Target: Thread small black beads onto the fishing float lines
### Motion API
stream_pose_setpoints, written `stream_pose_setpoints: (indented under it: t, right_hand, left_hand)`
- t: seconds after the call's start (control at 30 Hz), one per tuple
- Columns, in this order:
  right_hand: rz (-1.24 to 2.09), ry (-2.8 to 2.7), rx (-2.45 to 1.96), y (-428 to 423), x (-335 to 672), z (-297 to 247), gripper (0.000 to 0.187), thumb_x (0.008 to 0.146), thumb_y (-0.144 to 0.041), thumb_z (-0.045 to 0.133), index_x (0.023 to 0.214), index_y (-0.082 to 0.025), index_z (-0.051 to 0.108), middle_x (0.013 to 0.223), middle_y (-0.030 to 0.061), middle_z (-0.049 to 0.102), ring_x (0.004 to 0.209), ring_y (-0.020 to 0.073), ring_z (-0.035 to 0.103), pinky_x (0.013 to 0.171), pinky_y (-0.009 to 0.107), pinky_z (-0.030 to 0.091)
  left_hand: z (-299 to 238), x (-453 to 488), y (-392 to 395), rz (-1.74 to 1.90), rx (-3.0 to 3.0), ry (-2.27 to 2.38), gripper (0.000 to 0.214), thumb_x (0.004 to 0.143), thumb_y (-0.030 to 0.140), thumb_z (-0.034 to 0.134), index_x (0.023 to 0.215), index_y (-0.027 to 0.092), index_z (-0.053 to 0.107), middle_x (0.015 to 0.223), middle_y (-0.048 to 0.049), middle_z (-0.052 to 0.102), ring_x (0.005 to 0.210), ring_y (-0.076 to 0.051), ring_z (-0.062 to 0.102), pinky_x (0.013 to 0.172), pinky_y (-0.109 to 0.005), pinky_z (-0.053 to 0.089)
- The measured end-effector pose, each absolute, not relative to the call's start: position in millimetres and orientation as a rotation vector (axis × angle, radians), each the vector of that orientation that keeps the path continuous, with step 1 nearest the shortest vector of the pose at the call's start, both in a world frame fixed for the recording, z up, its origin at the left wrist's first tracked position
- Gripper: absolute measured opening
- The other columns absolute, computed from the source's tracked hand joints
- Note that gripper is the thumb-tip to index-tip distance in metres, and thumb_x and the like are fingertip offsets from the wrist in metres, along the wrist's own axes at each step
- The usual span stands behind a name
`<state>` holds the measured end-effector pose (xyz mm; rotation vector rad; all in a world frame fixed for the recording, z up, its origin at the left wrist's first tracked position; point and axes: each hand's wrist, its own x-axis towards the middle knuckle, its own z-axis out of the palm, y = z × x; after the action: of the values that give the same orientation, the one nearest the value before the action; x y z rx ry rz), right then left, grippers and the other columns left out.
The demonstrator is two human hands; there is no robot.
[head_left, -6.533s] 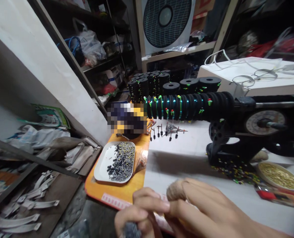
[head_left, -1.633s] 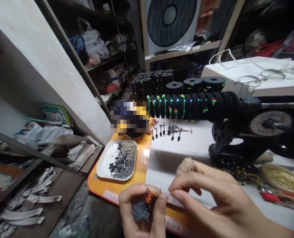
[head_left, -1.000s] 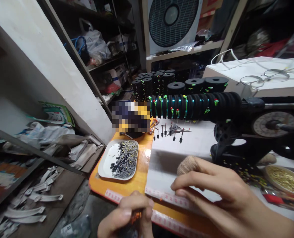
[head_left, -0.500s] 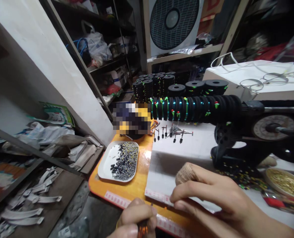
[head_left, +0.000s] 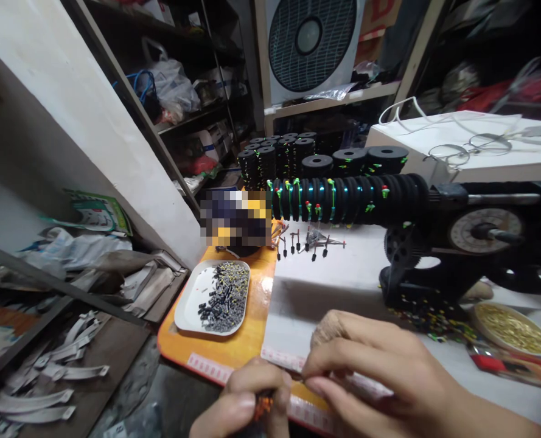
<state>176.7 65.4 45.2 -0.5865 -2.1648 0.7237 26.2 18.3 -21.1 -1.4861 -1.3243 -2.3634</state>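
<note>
My left hand (head_left: 240, 398) is closed at the bottom centre around a small dark piece with orange strands (head_left: 264, 406), mostly hidden by the fingers. Its exact kind does not show. My right hand (head_left: 380, 359), with tan wrapping (head_left: 327, 328) on one finger, is pinched just right of the left fingertips. Whatever lies in that pinch is too small or hidden to name. Beyond them, small dark pieces hang on thin stems (head_left: 313, 243) over the white board (head_left: 293, 316). A white tray (head_left: 185, 313) of small grey, black and yellow parts stands to the left.
Above the board runs a black ribbed roller (head_left: 352, 198) wound with green thread and beads, on a geared machine with a dial (head_left: 484, 230). Black spools (head_left: 316, 164) stand behind. At right are a bowl of gold-coloured bits (head_left: 512, 328) and eyeglasses (head_left: 471, 149) on a white box.
My right hand has moved left and a little down, so its fingertips now meet the left hand's. The left hand stays closed, slightly turned. The whole view has shifted a little.
</note>
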Motion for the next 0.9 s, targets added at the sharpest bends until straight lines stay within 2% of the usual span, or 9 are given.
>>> stream_pose_setpoints:
  t: [0.13, 0.23, 0.33, 0.43, 0.53, 0.63, 0.73, 0.8, 0.9]
  right_hand:
    - [0.458, -2.194, -0.640, 68.5, 178.6, 44.2, 0.018, 0.090, -0.002, 0.053, 0.091, -0.014, 0.066, 0.081, 0.0066, 0.065, 0.074, 0.0153, 0.061, 0.063, 0.023, 0.051]
    - [0.456, -2.195, -0.657, 71.9, 180.9, 45.1, 0.016, 0.094, -0.004, 0.052, 0.092, -0.016, 0.063, 0.081, 0.0045, 0.063, 0.072, 0.0139, 0.060, 0.063, 0.023, 0.050]
    - [0.543, -2.220, -0.670, 73.2, 182.1, 46.4, 0.012, 0.093, -0.006, 0.055, 0.090, -0.017, 0.059, 0.078, 0.0020, 0.060, 0.067, 0.0124, 0.056, 0.059, 0.022, 0.047]
    - [0.641, -2.233, -0.650, 73.7, 182.4, 48.5, 0.014, 0.093, -0.005, 0.056, 0.088, -0.017, 0.059, 0.080, 0.0020, 0.060, 0.069, 0.0117, 0.056, 0.060, 0.021, 0.046]
    - [0.692, -2.225, -0.651, 74.2, 182.8, 51.9, 0.015, 0.093, -0.004, 0.055, 0.088, -0.018, 0.058, 0.080, 0.0010, 0.059, 0.069, 0.0108, 0.055, 0.061, 0.020, 0.045]
    - [0.724, -2.207, -0.692, 74.3, 183.4, 55.0, 0.012, 0.093, -0.008, 0.059, 0.086, -0.018, 0.059, 0.081, 0.0001, 0.059, 0.070, 0.0107, 0.055, 0.062, 0.020, 0.045]
    - [0.785, -2.176, -0.712, 73.9, 183.4, 55.2, 0.012, 0.095, -0.012, 0.060, 0.086, -0.019, 0.065, 0.081, -0.0002, 0.060, 0.072, 0.0110, 0.056, 0.064, 0.021, 0.045]
    - [0.819, -2.140, -0.703, 73.5, 182.7, 53.1, 0.014, 0.095, -0.013, 0.061, 0.086, -0.020, 0.070, 0.077, -0.0007, 0.059, 0.070, 0.0112, 0.056, 0.062, 0.021, 0.044]
    - [0.851, -2.067, -0.681, 73.7, 181.3, 47.8, 0.015, 0.094, -0.014, 0.063, 0.089, -0.021, 0.074, 0.073, -0.0011, 0.058, 0.069, 0.0114, 0.055, 0.059, 0.021, 0.043]
  left_hand:
    - [-9.4, -7.8, 24.8, -2.252, -1.402, -1.353, 0.055, 0.068, -0.011, 0.071, 0.108, 0.023, 0.053, 0.077, 0.0104, 0.064, 0.056, -0.007, 0.062, 0.062, -0.016, 0.054]
    - [-7.6, -33.4, 27.1, -2.118, -1.616, -1.806, 0.051, 0.080, 0.004, 0.072, 0.121, 0.026, 0.052, 0.085, 0.0052, 0.067, 0.075, -0.013, 0.071, 0.069, -0.021, 0.057]
    - [-13.3, -48.2, 26.3, -1.563, -2.044, -2.406, 0.034, 0.093, 0.024, 0.062, 0.126, 0.028, 0.054, 0.104, -0.0069, 0.075, 0.096, -0.026, 0.074, 0.077, -0.039, 0.059]
    - [-15.1, -48.3, 23.1, -1.262, -2.159, -2.497, 0.042, 0.095, 0.030, 0.055, 0.137, 0.030, 0.051, 0.136, -0.0128, 0.063, 0.124, -0.036, 0.060, 0.094, -0.055, 0.051]
    - [-8.1, -38.7, 17.9, -1.419, -2.090, -2.348, 0.043, 0.100, 0.028, 0.046, 0.143, 0.029, 0.046, 0.151, -0.0115, 0.046, 0.141, -0.030, 0.043, 0.109, -0.050, 0.040]
    - [0.2, -26.3, 13.3, -1.787, -2.049, -2.277, 0.030, 0.104, 0.030, 0.042, 0.127, 0.028, 0.061, 0.139, -0.0075, 0.055, 0.129, -0.022, 0.052, 0.108, -0.037, 0.040]
    - [2.7, -12.3, 11.7, -2.436, -1.975, -2.298, 0.023, 0.097, 0.041, 0.059, 0.095, 0.024, 0.073, 0.105, -0.0050, 0.069, 0.082, -0.016, 0.065, 0.072, -0.024, 0.052]
    - [1.5, -1.9, 11.8, -2.915, -1.830, -2.344, 0.027, 0.086, 0.047, 0.073, 0.083, 0.020, 0.074, 0.084, -0.0046, 0.071, 0.063, -0.013, 0.061, 0.053, -0.021, 0.048]
    - [-0.9, 12.3, 11.9, -3.360, -1.600, -2.442, 0.035, 0.075, 0.051, 0.081, 0.082, 0.018, 0.075, 0.059, -0.0024, 0.069, 0.051, -0.014, 0.060, 0.049, -0.022, 0.046]
